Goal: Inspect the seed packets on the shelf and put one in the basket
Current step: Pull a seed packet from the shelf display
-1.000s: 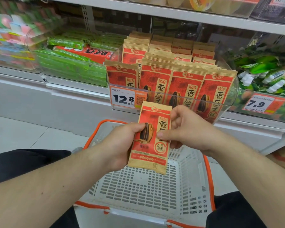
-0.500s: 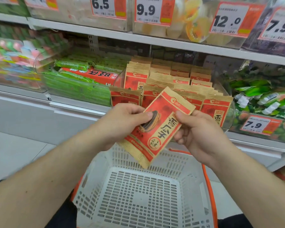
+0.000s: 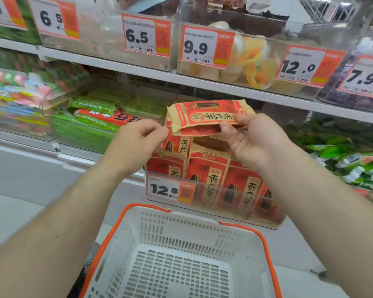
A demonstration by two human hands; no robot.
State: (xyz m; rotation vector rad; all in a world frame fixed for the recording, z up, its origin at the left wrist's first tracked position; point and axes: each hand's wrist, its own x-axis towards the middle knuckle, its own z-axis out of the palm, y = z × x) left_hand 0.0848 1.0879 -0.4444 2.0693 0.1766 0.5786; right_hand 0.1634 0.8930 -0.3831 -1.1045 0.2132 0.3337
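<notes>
1. A seed packet (image 3: 209, 117) is being held up in front of the shelf (image 3: 202, 82), above the clear bin of matching packets (image 3: 205, 168).
2. It is being pinched at its right end by the right hand (image 3: 254, 140), thumb on top and fingers (image 3: 226, 131) underneath.
3. The left hand (image 3: 136, 143) is being kept loosely curled at the packet's left edge; whether it is touching cannot be told.
4. The packet's long axis is lying left to right, nearly level, with the printed face showing.
5. The basket (image 3: 265, 250) is waiting well below and nearer the body, so lowering would likely be led by the right hand.
</notes>
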